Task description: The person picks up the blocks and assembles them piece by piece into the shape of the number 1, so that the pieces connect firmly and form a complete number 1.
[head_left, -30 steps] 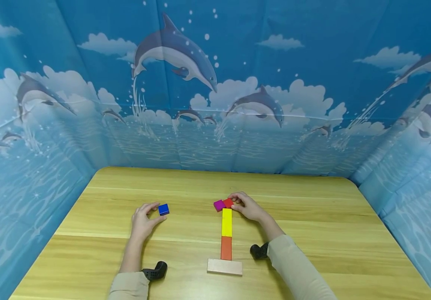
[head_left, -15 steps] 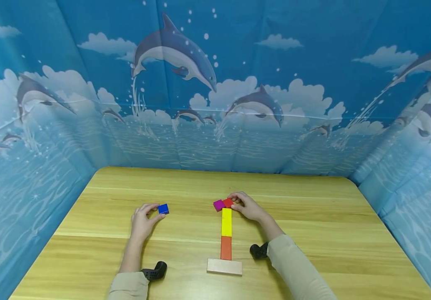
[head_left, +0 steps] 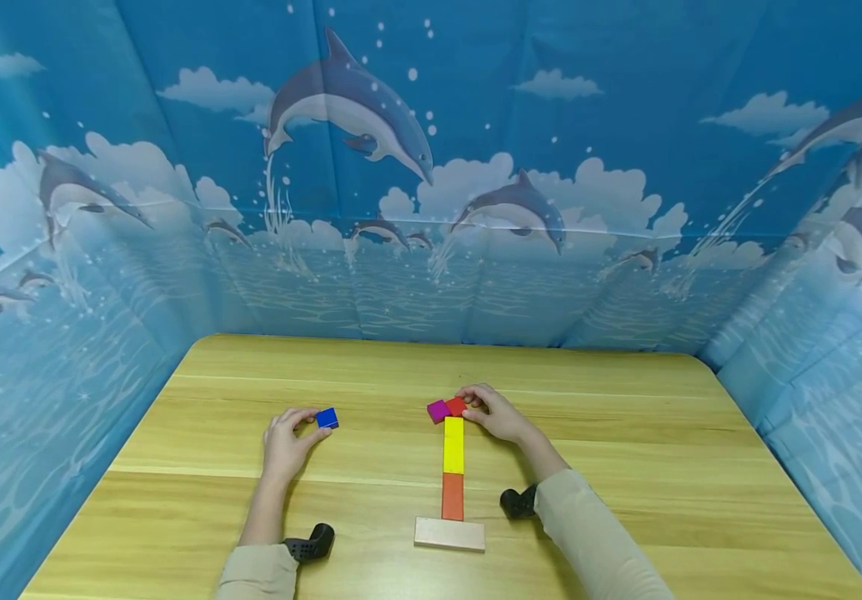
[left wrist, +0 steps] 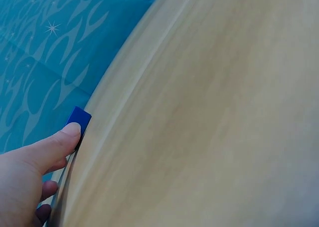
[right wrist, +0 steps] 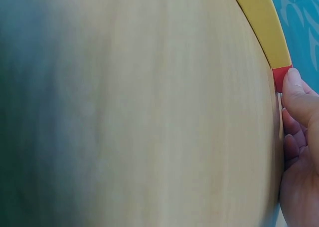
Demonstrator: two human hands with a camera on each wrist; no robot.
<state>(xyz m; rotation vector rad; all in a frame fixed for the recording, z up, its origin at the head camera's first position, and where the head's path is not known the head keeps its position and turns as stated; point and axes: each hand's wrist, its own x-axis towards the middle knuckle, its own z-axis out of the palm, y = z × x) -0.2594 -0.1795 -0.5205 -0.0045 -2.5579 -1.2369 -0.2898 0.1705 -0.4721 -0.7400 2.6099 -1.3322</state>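
On the left of the table, my left hand (head_left: 286, 446) pinches a small blue block (head_left: 328, 418) between thumb and fingers; the left wrist view shows the thumb on the blue block's (left wrist: 80, 118) face. Farther right, my right hand (head_left: 501, 415) pinches a red block (head_left: 457, 406) at the top of a line of blocks. A purple block (head_left: 438, 411) touches the red one on its left. Below them run a yellow block (head_left: 453, 445), an orange block (head_left: 453, 497) and a crosswise pale wooden block (head_left: 449, 534). In the right wrist view the thumb lies against the red block (right wrist: 281, 78).
The wood-grain table (head_left: 611, 417) has a blue dolphin-print curtain (head_left: 431, 275) behind it and along both sides. A black device is strapped at each wrist, the left one (head_left: 313, 542) and the right one (head_left: 518, 502).
My left thumb has closed in slightly on the blue block. The right hand and the other blocks stay where they were.
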